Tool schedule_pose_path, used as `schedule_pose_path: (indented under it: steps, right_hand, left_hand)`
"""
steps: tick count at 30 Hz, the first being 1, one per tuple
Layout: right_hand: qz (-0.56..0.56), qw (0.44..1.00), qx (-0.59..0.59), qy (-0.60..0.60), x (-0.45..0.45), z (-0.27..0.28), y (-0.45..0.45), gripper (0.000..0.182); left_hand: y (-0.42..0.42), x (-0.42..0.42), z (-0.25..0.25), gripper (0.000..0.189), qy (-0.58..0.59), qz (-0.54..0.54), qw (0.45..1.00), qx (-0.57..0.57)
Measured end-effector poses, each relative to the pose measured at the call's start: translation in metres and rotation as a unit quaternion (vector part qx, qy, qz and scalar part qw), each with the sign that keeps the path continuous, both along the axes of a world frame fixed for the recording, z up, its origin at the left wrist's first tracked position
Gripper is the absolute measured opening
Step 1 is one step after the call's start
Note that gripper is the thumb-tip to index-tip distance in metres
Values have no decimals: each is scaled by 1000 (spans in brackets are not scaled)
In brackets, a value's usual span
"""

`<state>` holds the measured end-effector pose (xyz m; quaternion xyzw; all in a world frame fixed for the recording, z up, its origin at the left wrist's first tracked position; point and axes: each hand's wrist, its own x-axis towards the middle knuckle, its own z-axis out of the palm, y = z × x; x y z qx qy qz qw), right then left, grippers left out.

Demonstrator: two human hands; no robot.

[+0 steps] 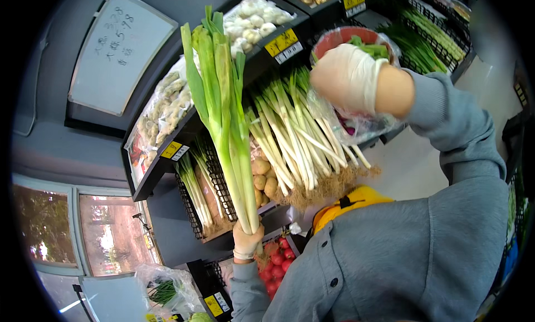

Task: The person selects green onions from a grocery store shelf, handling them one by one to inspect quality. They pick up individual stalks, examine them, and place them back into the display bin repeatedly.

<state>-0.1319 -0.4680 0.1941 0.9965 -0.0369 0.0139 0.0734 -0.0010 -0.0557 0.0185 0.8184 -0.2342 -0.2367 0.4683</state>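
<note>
My left hand [247,240], in a pale thin glove, grips a few large green onions [229,142] near their root ends. Their green tops reach up past the shelf edge. My right hand [345,77], in a white glove and blurred, is over a red bucket [336,38] lined with a clear plastic bag [355,125]. Green leaf pieces [368,48] show in the bucket beyond that hand. Whether its fingers hold anything is hidden. Between my hands lies a heap of green onions [299,142] with roots towards me, partly over potatoes [262,175].
Garlic bulbs [250,23] and ginger [167,96] fill the raised black shelf, which bears price tags [283,45]. Thinner green onions [196,192] stand in a black crate at left. Red round vegetables [279,263] lie below my left wrist. A whiteboard [121,50] with writing leans on the wall.
</note>
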Motion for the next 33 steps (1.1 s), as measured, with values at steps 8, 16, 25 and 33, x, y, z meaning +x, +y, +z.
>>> schedule_pose_path:
  steps: [8,16,25,33]
  right_hand:
    - [356,926,122,-27,-53,6,73,8]
    - [413,897,156,14,-67,-7,93,8]
    - [312,915,150,-209,-13,-9,78,12]
    - [297,825,-85,-473,105,-1,15,33]
  left_hand:
    - [-13,-2,-16,27,-18,-7,999,-27]
    - [3,-9,-22,26,-41,53,997,-29]
    - [4,-9,-11,19,-272,92,956,64]
    - [19,-8,5,22,-319,82,932,153]
